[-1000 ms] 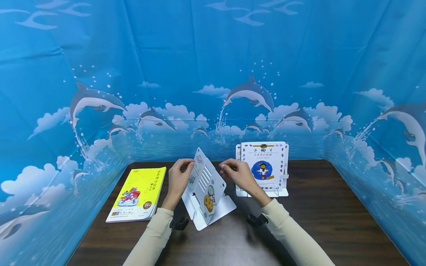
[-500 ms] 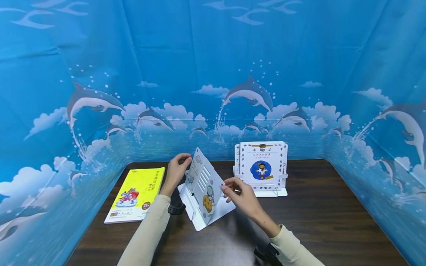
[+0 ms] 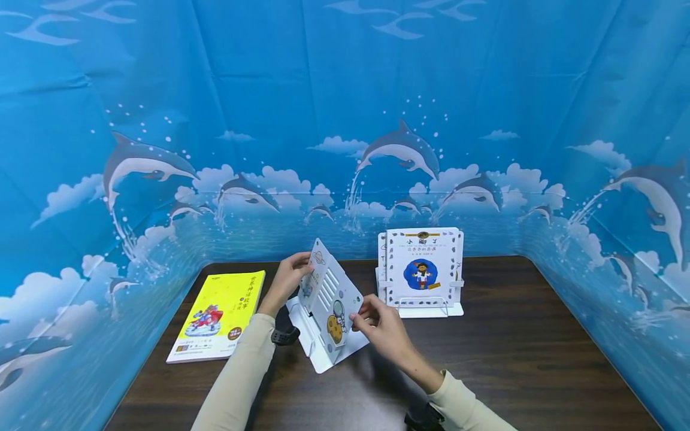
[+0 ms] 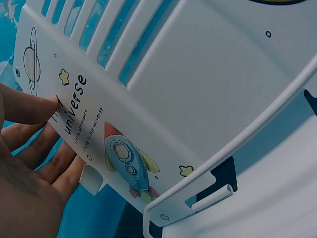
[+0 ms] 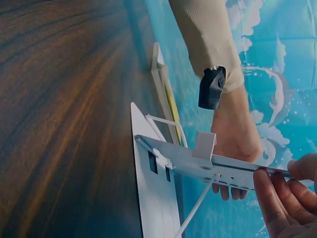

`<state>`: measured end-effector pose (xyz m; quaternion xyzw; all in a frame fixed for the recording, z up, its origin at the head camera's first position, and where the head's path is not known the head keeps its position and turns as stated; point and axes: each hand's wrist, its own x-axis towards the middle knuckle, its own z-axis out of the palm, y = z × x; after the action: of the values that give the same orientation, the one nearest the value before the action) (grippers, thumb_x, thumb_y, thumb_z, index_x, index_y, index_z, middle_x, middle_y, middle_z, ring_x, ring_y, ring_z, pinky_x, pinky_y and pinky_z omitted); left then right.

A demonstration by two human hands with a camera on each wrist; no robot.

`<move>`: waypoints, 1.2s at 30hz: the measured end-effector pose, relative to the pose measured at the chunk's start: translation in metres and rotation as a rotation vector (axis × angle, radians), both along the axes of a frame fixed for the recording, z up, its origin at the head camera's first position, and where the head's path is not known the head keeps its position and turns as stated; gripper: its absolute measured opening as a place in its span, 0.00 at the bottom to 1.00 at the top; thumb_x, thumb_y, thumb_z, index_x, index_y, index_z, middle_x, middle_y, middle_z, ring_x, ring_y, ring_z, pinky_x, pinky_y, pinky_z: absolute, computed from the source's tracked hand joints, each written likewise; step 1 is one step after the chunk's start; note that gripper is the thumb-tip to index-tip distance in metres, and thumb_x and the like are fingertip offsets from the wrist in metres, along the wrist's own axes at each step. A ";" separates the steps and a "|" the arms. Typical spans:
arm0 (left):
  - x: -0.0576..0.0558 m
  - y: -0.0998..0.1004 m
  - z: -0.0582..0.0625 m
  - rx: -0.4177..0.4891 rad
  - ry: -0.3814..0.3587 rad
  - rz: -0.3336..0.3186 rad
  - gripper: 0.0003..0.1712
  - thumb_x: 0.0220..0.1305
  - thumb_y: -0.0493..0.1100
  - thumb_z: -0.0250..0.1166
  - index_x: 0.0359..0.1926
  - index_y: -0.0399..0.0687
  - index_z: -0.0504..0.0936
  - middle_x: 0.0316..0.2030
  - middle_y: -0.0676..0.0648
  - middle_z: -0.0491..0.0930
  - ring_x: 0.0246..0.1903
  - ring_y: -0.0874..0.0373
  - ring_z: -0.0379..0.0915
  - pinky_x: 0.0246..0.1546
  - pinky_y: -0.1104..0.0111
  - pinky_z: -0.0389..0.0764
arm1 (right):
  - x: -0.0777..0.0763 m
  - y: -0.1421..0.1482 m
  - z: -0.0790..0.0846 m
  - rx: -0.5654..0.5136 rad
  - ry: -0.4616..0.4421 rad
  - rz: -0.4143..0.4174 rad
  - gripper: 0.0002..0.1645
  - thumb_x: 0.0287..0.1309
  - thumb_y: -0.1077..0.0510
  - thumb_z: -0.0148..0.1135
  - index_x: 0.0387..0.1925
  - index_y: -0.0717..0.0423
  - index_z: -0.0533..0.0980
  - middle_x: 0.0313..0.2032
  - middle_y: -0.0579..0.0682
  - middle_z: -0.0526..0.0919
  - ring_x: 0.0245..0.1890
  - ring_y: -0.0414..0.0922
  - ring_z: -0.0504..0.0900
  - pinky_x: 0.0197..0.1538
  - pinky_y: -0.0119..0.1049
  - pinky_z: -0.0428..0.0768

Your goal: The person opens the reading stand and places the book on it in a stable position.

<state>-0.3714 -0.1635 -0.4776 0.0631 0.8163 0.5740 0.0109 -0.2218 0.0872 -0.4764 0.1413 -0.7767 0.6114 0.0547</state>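
A white metal book stand (image 3: pixel 345 293), printed with an astronaut, a planet and a rocket, stands on the table with its slotted back panel tilted up from the base. My left hand (image 3: pixel 286 280) pinches the panel's left edge; the left wrist view shows the thumb (image 4: pixel 34 105) on the printed face and the fingers behind it. At the opposite edge, my right hand (image 3: pixel 385 329) pinches the panel low down, between thumb and fingers (image 5: pixel 270 193). A wire support (image 5: pixel 195 210) runs between panel and base. White wire page holders (image 4: pixel 257 126) cross the front.
Left of the stand lies a yellow-covered book (image 3: pixel 223 308) on the dark wooden table (image 3: pixel 517 353). Behind and to the right, a second white stand (image 3: pixel 457 309) holds an upright white picture book (image 3: pixel 423 263). A blue dolphin-print curtain (image 3: pixel 345 120) surrounds the table's back and sides.
My right hand has come down from beside the panel's top to its lower right edge and now pinches it. My left hand stays at the left edge, with its fingers slightly lower.
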 end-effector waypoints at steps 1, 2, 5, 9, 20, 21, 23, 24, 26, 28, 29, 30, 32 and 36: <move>0.000 0.000 0.000 0.003 0.000 0.001 0.27 0.78 0.39 0.60 0.74 0.44 0.74 0.68 0.37 0.78 0.68 0.42 0.75 0.73 0.45 0.73 | 0.000 0.000 -0.001 -0.007 0.003 0.000 0.09 0.68 0.65 0.70 0.47 0.62 0.80 0.36 0.57 0.89 0.33 0.50 0.91 0.36 0.24 0.84; 0.000 -0.001 -0.001 0.006 0.001 0.003 0.26 0.78 0.39 0.61 0.74 0.44 0.75 0.68 0.37 0.79 0.67 0.42 0.75 0.73 0.44 0.73 | 0.000 -0.001 -0.002 -0.012 0.004 -0.002 0.09 0.68 0.65 0.70 0.47 0.62 0.80 0.36 0.58 0.89 0.33 0.50 0.92 0.36 0.24 0.84; 0.001 -0.001 -0.001 0.009 0.004 -0.001 0.27 0.78 0.39 0.61 0.74 0.44 0.74 0.68 0.37 0.79 0.67 0.41 0.76 0.73 0.44 0.73 | 0.000 -0.001 -0.004 -0.020 0.007 -0.009 0.09 0.67 0.65 0.71 0.47 0.62 0.80 0.36 0.59 0.90 0.33 0.51 0.92 0.37 0.25 0.85; 0.003 -0.004 -0.002 0.014 0.013 -0.001 0.26 0.78 0.39 0.61 0.74 0.43 0.75 0.68 0.37 0.79 0.67 0.41 0.76 0.73 0.44 0.73 | 0.000 -0.003 -0.004 -0.016 0.010 -0.014 0.10 0.67 0.64 0.71 0.47 0.61 0.80 0.37 0.58 0.90 0.33 0.50 0.92 0.39 0.27 0.87; 0.007 -0.018 -0.004 -0.019 0.024 0.055 0.28 0.76 0.37 0.62 0.74 0.43 0.74 0.69 0.37 0.78 0.67 0.41 0.77 0.72 0.46 0.75 | -0.005 -0.007 -0.005 0.024 0.020 -0.027 0.09 0.69 0.62 0.70 0.47 0.60 0.80 0.37 0.56 0.89 0.32 0.48 0.92 0.37 0.25 0.85; 0.008 -0.020 -0.004 -0.022 0.020 0.065 0.28 0.76 0.37 0.62 0.74 0.43 0.74 0.69 0.37 0.78 0.68 0.41 0.77 0.72 0.46 0.74 | -0.005 -0.008 -0.004 0.027 0.021 -0.026 0.09 0.69 0.62 0.70 0.46 0.60 0.80 0.37 0.56 0.89 0.32 0.47 0.92 0.37 0.25 0.85; 0.008 -0.022 -0.002 -0.025 0.013 0.079 0.28 0.76 0.37 0.63 0.74 0.43 0.74 0.69 0.37 0.78 0.68 0.41 0.76 0.73 0.45 0.74 | -0.007 -0.008 -0.004 0.035 0.024 -0.024 0.08 0.69 0.63 0.70 0.46 0.61 0.80 0.37 0.56 0.89 0.32 0.47 0.92 0.38 0.25 0.85; 0.009 -0.023 -0.002 -0.022 0.010 0.086 0.28 0.76 0.37 0.63 0.74 0.43 0.74 0.69 0.37 0.78 0.68 0.40 0.76 0.73 0.45 0.73 | -0.008 -0.008 -0.003 0.038 0.027 -0.024 0.08 0.70 0.63 0.70 0.46 0.61 0.80 0.37 0.56 0.89 0.32 0.47 0.92 0.38 0.25 0.86; 0.009 -0.025 -0.001 -0.015 0.008 0.098 0.28 0.76 0.37 0.63 0.74 0.42 0.74 0.69 0.36 0.78 0.69 0.40 0.76 0.73 0.45 0.73 | -0.011 -0.008 -0.002 0.044 0.037 -0.025 0.08 0.69 0.63 0.70 0.46 0.61 0.80 0.37 0.56 0.89 0.32 0.48 0.92 0.38 0.27 0.86; 0.010 -0.027 0.000 -0.012 0.009 0.105 0.29 0.76 0.37 0.63 0.75 0.43 0.74 0.70 0.36 0.78 0.69 0.40 0.76 0.73 0.45 0.73 | -0.015 -0.008 -0.002 0.044 0.049 -0.029 0.08 0.69 0.63 0.69 0.45 0.62 0.80 0.37 0.57 0.89 0.33 0.51 0.92 0.39 0.29 0.88; 0.010 -0.028 0.000 -0.010 0.008 0.110 0.29 0.76 0.37 0.63 0.75 0.43 0.73 0.70 0.36 0.77 0.69 0.40 0.75 0.73 0.45 0.73 | -0.017 -0.008 -0.001 0.043 0.051 -0.034 0.08 0.69 0.64 0.70 0.45 0.62 0.80 0.37 0.58 0.89 0.33 0.52 0.92 0.39 0.31 0.89; 0.010 -0.029 -0.001 -0.009 0.007 0.115 0.29 0.77 0.38 0.63 0.75 0.43 0.73 0.70 0.36 0.77 0.69 0.40 0.75 0.73 0.45 0.73 | -0.020 -0.007 -0.001 0.046 0.052 -0.041 0.07 0.69 0.64 0.70 0.45 0.62 0.80 0.36 0.57 0.89 0.33 0.52 0.92 0.39 0.32 0.89; 0.009 -0.030 -0.002 -0.014 0.003 0.129 0.29 0.77 0.38 0.63 0.76 0.43 0.73 0.70 0.37 0.77 0.69 0.40 0.76 0.73 0.46 0.73 | -0.024 -0.006 -0.001 0.055 0.058 -0.057 0.07 0.69 0.65 0.69 0.44 0.62 0.80 0.36 0.58 0.89 0.32 0.52 0.91 0.39 0.37 0.90; 0.009 -0.032 -0.005 -0.027 -0.003 0.156 0.30 0.78 0.39 0.62 0.77 0.44 0.71 0.71 0.37 0.76 0.69 0.40 0.76 0.73 0.47 0.73 | -0.033 -0.005 0.001 0.067 0.065 -0.089 0.05 0.68 0.66 0.69 0.43 0.63 0.80 0.36 0.59 0.89 0.32 0.51 0.91 0.39 0.42 0.91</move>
<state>-0.3622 -0.1959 -0.4827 -0.0017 0.8264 0.5622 -0.0318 -0.2548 0.0822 -0.4757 0.1282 -0.7999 0.5773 0.1023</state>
